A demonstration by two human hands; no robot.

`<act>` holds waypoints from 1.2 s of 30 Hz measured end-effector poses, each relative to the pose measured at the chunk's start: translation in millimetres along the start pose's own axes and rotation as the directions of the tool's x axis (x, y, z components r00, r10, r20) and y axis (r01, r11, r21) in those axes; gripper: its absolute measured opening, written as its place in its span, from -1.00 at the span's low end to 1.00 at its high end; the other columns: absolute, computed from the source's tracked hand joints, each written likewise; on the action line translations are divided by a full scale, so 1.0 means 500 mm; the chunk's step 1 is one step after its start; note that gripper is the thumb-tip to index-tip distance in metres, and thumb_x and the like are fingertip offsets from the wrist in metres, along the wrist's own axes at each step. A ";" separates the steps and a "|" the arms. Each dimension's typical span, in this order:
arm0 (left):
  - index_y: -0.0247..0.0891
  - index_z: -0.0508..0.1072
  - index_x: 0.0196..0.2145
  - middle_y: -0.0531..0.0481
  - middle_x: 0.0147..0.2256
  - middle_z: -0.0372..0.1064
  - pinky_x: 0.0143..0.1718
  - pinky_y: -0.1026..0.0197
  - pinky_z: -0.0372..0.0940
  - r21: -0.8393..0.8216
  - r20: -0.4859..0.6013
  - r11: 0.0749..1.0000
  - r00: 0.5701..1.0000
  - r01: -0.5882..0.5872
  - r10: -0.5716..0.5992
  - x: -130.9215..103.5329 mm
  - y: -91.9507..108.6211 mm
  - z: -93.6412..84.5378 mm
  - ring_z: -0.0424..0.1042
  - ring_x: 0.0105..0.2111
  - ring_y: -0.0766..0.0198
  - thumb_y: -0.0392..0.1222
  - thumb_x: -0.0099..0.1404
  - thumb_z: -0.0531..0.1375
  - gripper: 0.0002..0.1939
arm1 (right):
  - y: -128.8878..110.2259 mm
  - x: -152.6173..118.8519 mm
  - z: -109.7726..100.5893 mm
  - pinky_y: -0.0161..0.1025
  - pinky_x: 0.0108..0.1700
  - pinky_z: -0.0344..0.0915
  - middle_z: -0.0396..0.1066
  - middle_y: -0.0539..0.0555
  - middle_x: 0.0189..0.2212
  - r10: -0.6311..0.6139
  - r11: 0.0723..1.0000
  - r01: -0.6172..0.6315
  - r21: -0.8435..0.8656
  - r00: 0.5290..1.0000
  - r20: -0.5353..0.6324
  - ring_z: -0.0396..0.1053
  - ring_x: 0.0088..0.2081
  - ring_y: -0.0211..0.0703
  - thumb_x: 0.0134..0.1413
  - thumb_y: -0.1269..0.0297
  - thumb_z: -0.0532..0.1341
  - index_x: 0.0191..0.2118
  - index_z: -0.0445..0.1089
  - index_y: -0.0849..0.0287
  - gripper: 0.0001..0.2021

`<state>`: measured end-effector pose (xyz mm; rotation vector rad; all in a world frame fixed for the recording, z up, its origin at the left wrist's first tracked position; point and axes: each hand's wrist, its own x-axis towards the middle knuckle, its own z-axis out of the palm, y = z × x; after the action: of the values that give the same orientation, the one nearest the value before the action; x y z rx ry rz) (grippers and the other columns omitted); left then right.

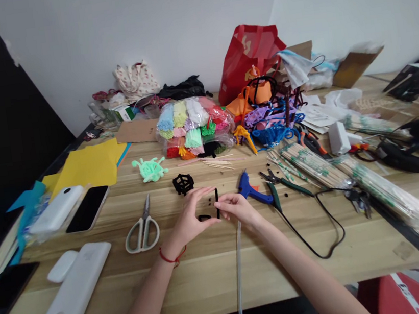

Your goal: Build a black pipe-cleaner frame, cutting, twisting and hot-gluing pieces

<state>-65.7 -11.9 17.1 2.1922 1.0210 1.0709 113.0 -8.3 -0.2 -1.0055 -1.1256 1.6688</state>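
A short, straight black pipe cleaner piece stands upright between my hands above the table. My left hand curves in a C around it, thumb at its lower end and fingertips at its upper end. With thumb and forefinger, my right hand pinches the piece at mid-length. Just behind my left hand lies a black openwork ball of bent pipe cleaner. Another bent black piece shows in the gap of my left hand. Small black bits are scattered beyond it.
Scissors lie left of my hands; a blue glue gun and pliers lie right. A clear glue stick points towards me. Behind are a green pipe-cleaner shape and bagged pipe cleaners. A power cord loops at right.
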 end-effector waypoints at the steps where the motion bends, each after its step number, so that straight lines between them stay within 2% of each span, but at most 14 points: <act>1: -0.10 0.17 0.12 -0.14 0.07 0.23 0.16 -0.11 0.07 0.001 0.007 1.000 1.000 0.003 -0.003 0.000 0.000 0.000 0.18 0.12 0.06 -0.20 0.01 0.35 -0.27 | 0.000 0.000 -0.001 -0.37 -0.58 0.10 0.28 -0.10 -0.71 0.008 1.000 -0.008 -0.009 1.000 0.014 0.16 -0.67 -0.39 -0.29 0.04 0.39 -0.45 0.41 0.22 -0.65; 6: -0.09 0.17 0.11 -0.12 0.06 0.26 0.15 -0.10 0.09 -0.018 0.010 1.000 1.000 0.011 -0.011 0.000 0.002 0.000 0.21 0.10 0.07 -0.18 -0.02 0.37 -0.24 | 0.001 0.001 -0.003 -0.38 -0.57 0.11 0.28 -0.11 -0.69 0.031 0.999 -0.030 -0.021 0.998 0.057 0.17 -0.66 -0.39 -0.29 0.06 0.40 -0.44 0.41 0.22 -0.66; 9: -0.09 0.17 0.10 -0.13 0.06 0.26 0.16 -0.09 0.08 -0.045 0.006 0.998 0.999 0.034 -0.033 -0.001 -0.001 0.003 0.21 0.11 0.07 -0.17 0.00 0.35 -0.27 | 0.000 0.001 -0.004 -0.38 -0.56 0.13 0.33 -0.09 -0.64 0.017 1.000 -0.018 0.007 0.999 0.032 0.19 -0.65 -0.40 -0.30 0.09 0.40 -0.39 0.43 0.22 -0.65; 12: -0.11 0.15 0.10 -0.14 0.05 0.28 0.15 -0.07 0.11 -0.106 -0.051 0.992 0.996 0.070 -0.076 -0.002 -0.008 0.007 0.25 0.09 0.10 -0.18 0.05 0.33 -0.32 | -0.005 0.001 -0.007 -0.39 -0.54 0.16 0.42 -0.04 -0.52 -0.018 0.998 0.019 0.061 1.000 -0.022 0.24 -0.61 -0.40 -0.29 0.16 0.42 -0.23 0.43 0.18 -0.59; 15: -0.15 0.16 0.06 -0.15 -0.01 0.34 0.11 -0.04 0.17 -0.167 -0.113 0.981 0.986 0.102 -0.122 -0.002 -0.012 0.009 0.33 0.04 0.13 -0.18 0.09 0.30 -0.39 | -0.012 0.001 -0.010 -0.38 -0.51 0.20 0.47 0.01 -0.44 -0.077 0.996 0.078 0.034 0.996 -0.036 0.27 -0.57 -0.38 -0.23 0.20 0.39 -0.15 0.43 0.15 -0.58; 18: -0.18 0.20 0.00 -0.13 -0.10 0.42 0.08 -0.05 0.20 -0.199 -0.162 0.971 0.973 0.130 -0.163 0.001 -0.010 0.007 0.39 -0.03 0.13 -0.17 0.11 0.28 -0.48 | -0.016 0.001 -0.011 -0.32 -0.43 0.28 0.50 0.06 -0.41 -0.158 0.986 0.157 -0.054 0.987 -0.031 0.33 -0.52 -0.31 -0.18 0.18 0.36 -0.17 0.47 0.16 -0.63; 22: -0.21 0.23 -0.07 -0.12 -0.17 0.47 0.06 -0.04 0.22 -0.252 -0.207 0.957 0.957 0.147 -0.201 0.004 -0.002 0.005 0.43 -0.08 0.15 -0.17 0.12 0.28 -0.56 | -0.014 -0.002 -0.013 -0.22 -0.31 0.35 0.52 0.07 -0.38 -0.219 0.968 0.214 -0.134 0.975 -0.024 0.40 -0.45 -0.22 -0.25 0.19 0.40 -0.17 0.49 0.14 -0.60; 26: -0.22 0.25 -0.10 -0.10 -0.22 0.50 0.02 -0.02 0.26 -0.302 -0.225 0.940 0.946 0.160 -0.233 0.004 0.003 0.009 0.47 -0.14 0.16 -0.17 0.11 0.28 -0.59 | -0.009 -0.004 -0.017 -0.23 -0.35 0.39 0.50 0.07 -0.49 -0.249 0.958 0.234 -0.169 0.966 -0.075 0.43 -0.48 -0.19 -0.25 0.19 0.40 -0.27 0.51 0.20 -0.67; 31: -0.23 0.27 -0.13 -0.12 -0.23 0.50 -0.02 -0.02 0.29 -0.319 -0.237 0.932 0.938 0.172 -0.254 0.002 0.004 0.014 0.48 -0.16 0.14 -0.17 0.11 0.28 -0.61 | 0.003 0.000 -0.019 -0.24 -0.42 0.42 0.52 0.09 -0.52 -0.252 0.959 0.228 -0.167 0.957 -0.143 0.48 -0.48 -0.12 -0.31 0.16 0.42 -0.38 0.50 0.23 -0.69; 36: -0.24 0.28 -0.16 -0.10 -0.24 0.51 -0.03 0.02 0.31 -0.329 -0.256 0.930 0.932 0.165 -0.256 0.003 0.007 0.013 0.49 -0.18 0.17 -0.22 0.10 0.29 -0.64 | 0.007 0.002 -0.022 -0.22 -0.39 0.43 0.54 0.12 -0.48 -0.298 0.936 0.263 -0.235 0.946 -0.129 0.50 -0.45 -0.07 -0.24 0.15 0.39 -0.37 0.52 0.21 -0.73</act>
<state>-58.5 -13.1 16.5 1.6683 1.1071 1.3766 122.1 -5.4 -6.5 -1.0391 -1.2928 1.2346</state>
